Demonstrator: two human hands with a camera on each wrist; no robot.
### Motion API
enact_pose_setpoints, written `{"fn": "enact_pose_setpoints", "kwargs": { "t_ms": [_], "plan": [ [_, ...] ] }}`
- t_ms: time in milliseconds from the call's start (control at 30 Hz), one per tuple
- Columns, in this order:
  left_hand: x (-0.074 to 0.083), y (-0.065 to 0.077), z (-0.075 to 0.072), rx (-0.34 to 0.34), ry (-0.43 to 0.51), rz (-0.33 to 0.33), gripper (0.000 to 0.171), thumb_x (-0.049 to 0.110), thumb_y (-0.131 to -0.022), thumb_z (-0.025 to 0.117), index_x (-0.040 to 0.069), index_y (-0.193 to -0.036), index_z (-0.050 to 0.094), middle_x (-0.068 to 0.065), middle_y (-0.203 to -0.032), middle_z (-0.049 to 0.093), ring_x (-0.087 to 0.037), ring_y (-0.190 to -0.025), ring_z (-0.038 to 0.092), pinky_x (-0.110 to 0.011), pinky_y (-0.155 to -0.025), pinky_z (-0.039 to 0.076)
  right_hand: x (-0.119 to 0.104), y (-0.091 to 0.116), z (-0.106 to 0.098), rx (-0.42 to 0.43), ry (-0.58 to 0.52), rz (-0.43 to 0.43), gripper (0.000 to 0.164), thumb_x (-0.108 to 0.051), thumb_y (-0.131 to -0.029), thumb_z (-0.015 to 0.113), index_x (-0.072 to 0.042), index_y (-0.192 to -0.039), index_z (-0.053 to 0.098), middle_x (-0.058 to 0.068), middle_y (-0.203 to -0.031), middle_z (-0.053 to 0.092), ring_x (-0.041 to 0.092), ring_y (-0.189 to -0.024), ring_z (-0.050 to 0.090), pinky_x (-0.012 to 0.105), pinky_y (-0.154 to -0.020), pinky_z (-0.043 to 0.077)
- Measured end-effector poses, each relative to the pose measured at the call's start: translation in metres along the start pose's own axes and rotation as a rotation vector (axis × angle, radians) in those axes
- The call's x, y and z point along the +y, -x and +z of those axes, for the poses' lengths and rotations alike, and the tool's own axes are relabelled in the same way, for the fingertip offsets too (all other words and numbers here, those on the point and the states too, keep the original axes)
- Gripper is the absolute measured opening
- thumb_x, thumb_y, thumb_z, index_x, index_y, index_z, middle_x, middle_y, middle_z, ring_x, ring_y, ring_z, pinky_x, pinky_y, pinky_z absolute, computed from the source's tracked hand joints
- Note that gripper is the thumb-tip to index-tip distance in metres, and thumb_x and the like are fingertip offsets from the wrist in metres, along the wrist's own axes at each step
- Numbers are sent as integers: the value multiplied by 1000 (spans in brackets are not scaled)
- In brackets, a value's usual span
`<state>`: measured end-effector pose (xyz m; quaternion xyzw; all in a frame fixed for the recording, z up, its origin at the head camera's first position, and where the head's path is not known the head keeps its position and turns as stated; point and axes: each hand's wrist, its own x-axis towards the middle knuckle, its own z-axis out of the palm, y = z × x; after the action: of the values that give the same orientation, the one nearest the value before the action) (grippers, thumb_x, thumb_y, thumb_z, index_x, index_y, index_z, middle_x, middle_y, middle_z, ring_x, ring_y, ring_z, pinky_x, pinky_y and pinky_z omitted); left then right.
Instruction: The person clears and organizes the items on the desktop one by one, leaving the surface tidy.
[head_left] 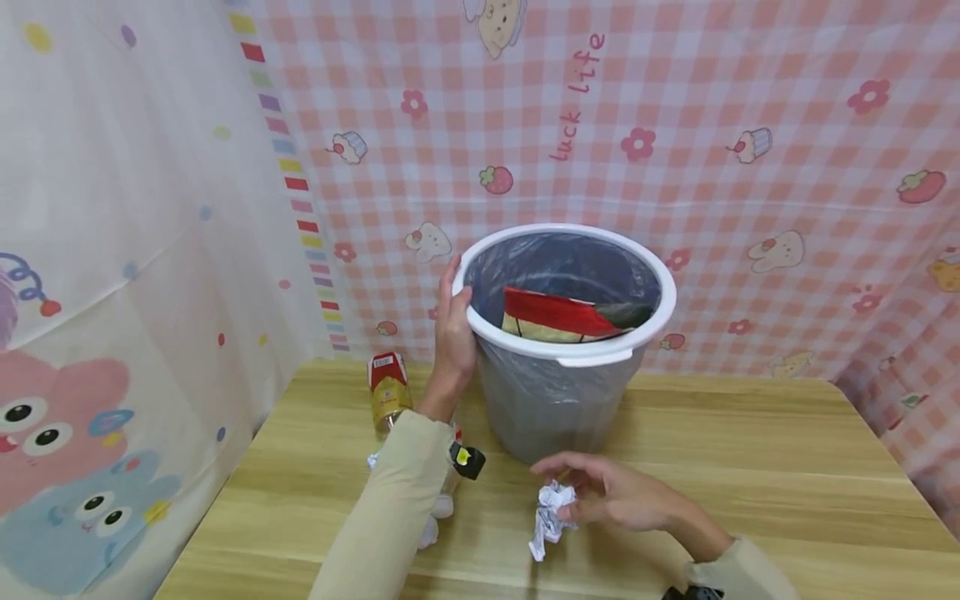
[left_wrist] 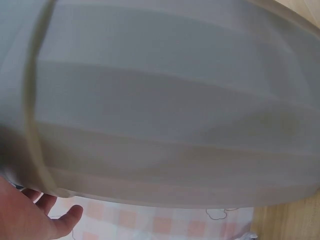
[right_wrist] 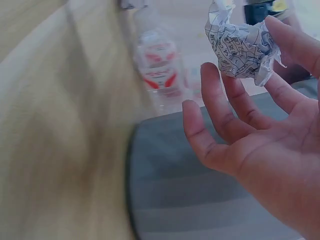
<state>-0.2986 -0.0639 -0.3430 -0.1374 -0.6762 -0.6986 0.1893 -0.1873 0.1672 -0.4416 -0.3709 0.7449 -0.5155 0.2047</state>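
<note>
A grey trash can (head_left: pixel 558 408) with a white rim and a dark bag lining stands on the wooden table. My left hand (head_left: pixel 454 337) holds its rim at the left side, thumb at the rim and fingers along the outside. In the left wrist view, its fingers (left_wrist: pixel 47 202) show beside the can's grey wall (left_wrist: pixel 165 105). In front of the can, my right hand (head_left: pixel 618 493) pinches a crumpled piece of paper (head_left: pixel 553 517) between thumb and fingertips. Printed marks cover the crumpled paper (right_wrist: pixel 240 50) in the right wrist view, where the little finger extends free.
Inside the can lies a red and cream package (head_left: pixel 555 312). Left of it, a red and gold carton (head_left: pixel 388 387) stands on the table (head_left: pixel 750 467). A clear bottle with red markings (right_wrist: pixel 159 65) is partly hidden behind the left forearm in the head view. A checked cloth (head_left: pixel 637 92) hangs behind.
</note>
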Motion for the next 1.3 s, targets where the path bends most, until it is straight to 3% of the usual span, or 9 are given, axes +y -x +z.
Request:
{"fn": "enact_pose_setpoints", "kwargs": {
  "t_ms": [333, 667, 900, 1067, 1300],
  "plan": [
    [1, -2, -1, 16, -25, -4, 56, 28, -101, 30, 22, -156, 24, 5, -159, 31, -15, -142, 33, -41, -118, 26, -38, 6, -14, 39, 84, -146, 47, -13, -95, 65, -14, -139, 52, 2, -126, 61, 16, -110, 58, 28, -93, 48],
    [-1, 0, -2, 3, -46, -11, 55, 29, -101, 29, 25, -155, 24, 7, -159, 30, -14, -143, 33, -40, -118, 25, -80, 16, -28, 96, 106, -199, 50, -5, -93, 66, -15, -139, 51, 2, -128, 59, 18, -110, 57, 26, -94, 48],
    [-1, 1, -3, -6, -43, -12, 54, 31, -102, 30, 27, -155, 23, 7, -159, 29, -13, -142, 34, -41, -118, 27, -106, 20, -39, 138, 119, -244, 51, 4, -89, 67, -1, -137, 50, 18, -136, 52, 17, -120, 53, 23, -103, 42],
    [-1, 1, -3, -5, -47, -11, 54, 31, -102, 30, 27, -156, 22, 8, -159, 29, -13, -142, 34, -41, -118, 27, -124, 23, -47, 178, 118, -252, 55, 8, -87, 67, -4, -137, 50, 19, -137, 52, 16, -122, 52, 23, -104, 41],
    [-1, 1, -3, -11, -60, 1, 56, 32, -101, 30, 23, -156, 21, 6, -160, 29, -14, -143, 34, -44, -118, 27, -139, 24, -59, 207, 140, -354, 57, 17, -82, 65, 4, -135, 49, 23, -132, 51, 18, -119, 52, 22, -105, 41]
  ]
}}
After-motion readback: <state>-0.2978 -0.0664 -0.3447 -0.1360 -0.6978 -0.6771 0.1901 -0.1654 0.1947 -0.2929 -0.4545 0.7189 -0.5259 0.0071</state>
